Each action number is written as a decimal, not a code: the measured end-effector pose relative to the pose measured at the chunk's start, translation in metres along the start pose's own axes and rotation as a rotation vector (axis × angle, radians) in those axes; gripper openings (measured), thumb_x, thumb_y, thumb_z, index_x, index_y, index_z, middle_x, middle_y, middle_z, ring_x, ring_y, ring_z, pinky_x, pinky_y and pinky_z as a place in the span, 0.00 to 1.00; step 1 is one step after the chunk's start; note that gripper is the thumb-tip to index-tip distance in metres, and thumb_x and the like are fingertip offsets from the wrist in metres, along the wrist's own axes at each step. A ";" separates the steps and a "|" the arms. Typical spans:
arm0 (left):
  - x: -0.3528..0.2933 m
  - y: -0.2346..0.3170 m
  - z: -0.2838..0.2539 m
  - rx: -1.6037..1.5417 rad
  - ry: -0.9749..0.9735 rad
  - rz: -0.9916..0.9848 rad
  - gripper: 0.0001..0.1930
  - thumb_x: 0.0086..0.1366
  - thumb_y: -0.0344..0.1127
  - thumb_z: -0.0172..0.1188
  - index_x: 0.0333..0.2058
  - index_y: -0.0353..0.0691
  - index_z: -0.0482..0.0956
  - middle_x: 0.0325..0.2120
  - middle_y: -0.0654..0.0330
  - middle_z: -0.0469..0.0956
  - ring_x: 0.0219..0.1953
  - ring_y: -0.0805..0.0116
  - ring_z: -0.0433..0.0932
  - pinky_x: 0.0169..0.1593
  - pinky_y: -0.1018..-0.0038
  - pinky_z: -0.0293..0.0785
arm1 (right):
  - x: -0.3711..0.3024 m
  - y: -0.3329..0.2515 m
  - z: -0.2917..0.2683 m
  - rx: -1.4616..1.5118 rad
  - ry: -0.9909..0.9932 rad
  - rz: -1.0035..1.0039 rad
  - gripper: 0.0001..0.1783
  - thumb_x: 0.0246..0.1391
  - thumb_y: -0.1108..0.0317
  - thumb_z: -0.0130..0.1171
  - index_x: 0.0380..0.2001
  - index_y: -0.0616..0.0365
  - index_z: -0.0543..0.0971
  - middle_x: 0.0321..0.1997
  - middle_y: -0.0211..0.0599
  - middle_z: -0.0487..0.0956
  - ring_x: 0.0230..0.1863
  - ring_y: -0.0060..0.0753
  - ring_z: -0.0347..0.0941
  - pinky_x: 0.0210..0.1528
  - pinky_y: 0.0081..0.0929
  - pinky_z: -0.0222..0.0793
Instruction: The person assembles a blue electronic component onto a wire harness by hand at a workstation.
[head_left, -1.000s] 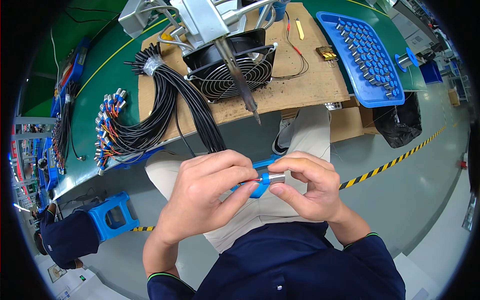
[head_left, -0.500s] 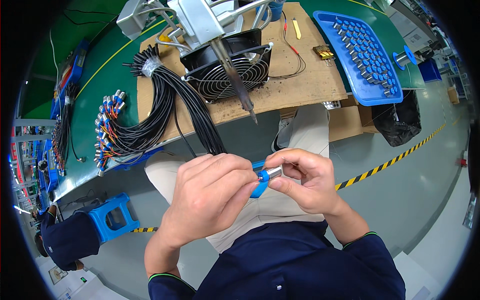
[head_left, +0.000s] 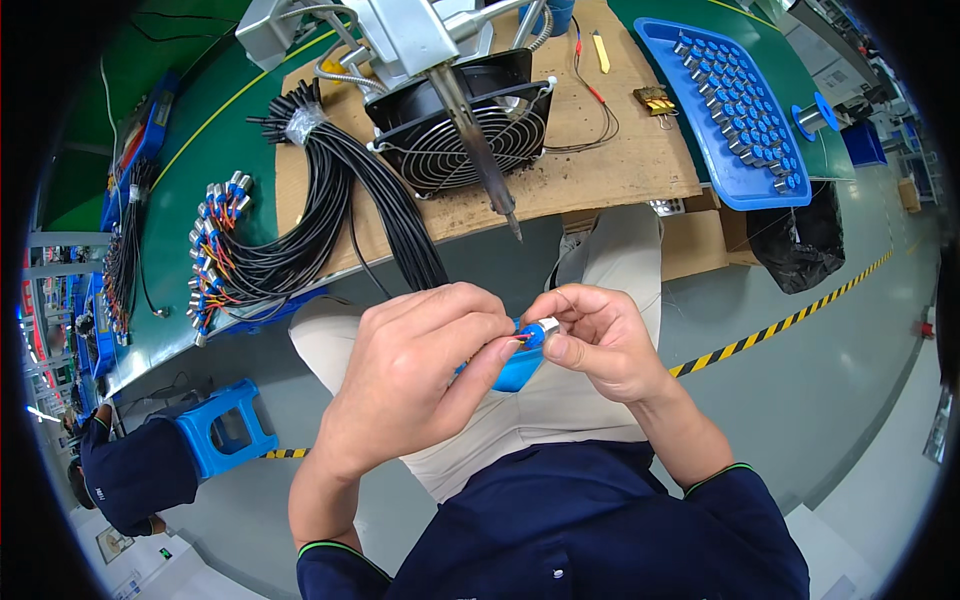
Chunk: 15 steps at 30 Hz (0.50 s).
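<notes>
Head view gives us both bare hands working close together above the lap. Our left hand point(head_left: 415, 365) pinches thin red and yellow wires point(head_left: 522, 338) between thumb and fingertips. Our right hand point(head_left: 605, 345) grips a short silver metal cylinder with a blue end point(head_left: 540, 333), thumb on the near side, fingers curled behind. The cylinder sits between the hands, its blue end turned toward the left one; whether every wire is fixed to it we cannot tell, since fingers cover much of the joint.

The likeliest trouble, as we judge it, is at that joint: a pull or twist of one hand against the other could strain or break a thin wire. The smooth, round metal could also roll out of a fingertip hold and drop toward the lap.

Beyond the hands, a long, dark-tipped soldering iron point(head_left: 478, 150) points down over the table edge, before a black square fan with a wire guard point(head_left: 470, 135). If it is hot, which we cannot see, lifting a hand carelessly could bring a burn. A thick bundle of black cables point(head_left: 385, 205) runs down toward the left hand, so a snag there could tug the wires.
</notes>
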<state>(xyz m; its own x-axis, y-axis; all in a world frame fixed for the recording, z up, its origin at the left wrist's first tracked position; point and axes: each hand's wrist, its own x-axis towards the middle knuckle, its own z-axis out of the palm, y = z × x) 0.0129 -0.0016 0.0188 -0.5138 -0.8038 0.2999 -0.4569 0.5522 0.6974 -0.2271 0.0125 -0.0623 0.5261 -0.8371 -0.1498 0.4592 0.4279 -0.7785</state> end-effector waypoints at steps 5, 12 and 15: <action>0.003 0.002 0.000 0.000 -0.011 -0.001 0.06 0.59 0.24 0.72 0.35 0.33 0.85 0.34 0.54 0.84 0.31 0.57 0.84 0.34 0.67 0.79 | 0.000 0.003 0.000 0.011 -0.015 -0.006 0.20 0.66 0.69 0.71 0.56 0.68 0.81 0.48 0.36 0.87 0.46 0.19 0.82 0.50 0.21 0.80; 0.002 0.001 0.001 -0.005 -0.016 0.002 0.06 0.58 0.24 0.72 0.34 0.35 0.85 0.33 0.55 0.84 0.29 0.58 0.84 0.33 0.68 0.78 | 0.001 0.002 0.001 0.038 -0.037 0.005 0.19 0.67 0.69 0.70 0.56 0.67 0.81 0.49 0.37 0.87 0.49 0.22 0.84 0.54 0.23 0.81; 0.002 0.002 0.000 -0.009 -0.014 0.002 0.06 0.58 0.24 0.72 0.34 0.35 0.84 0.32 0.55 0.84 0.29 0.58 0.84 0.33 0.68 0.77 | 0.001 0.002 0.002 0.033 -0.036 0.007 0.19 0.67 0.68 0.70 0.56 0.67 0.81 0.48 0.37 0.87 0.49 0.23 0.84 0.54 0.23 0.81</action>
<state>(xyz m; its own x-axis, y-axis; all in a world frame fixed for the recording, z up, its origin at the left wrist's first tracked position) 0.0111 -0.0019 0.0201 -0.5254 -0.7991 0.2922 -0.4490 0.5521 0.7025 -0.2242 0.0131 -0.0634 0.5544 -0.8216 -0.1329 0.4784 0.4452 -0.7569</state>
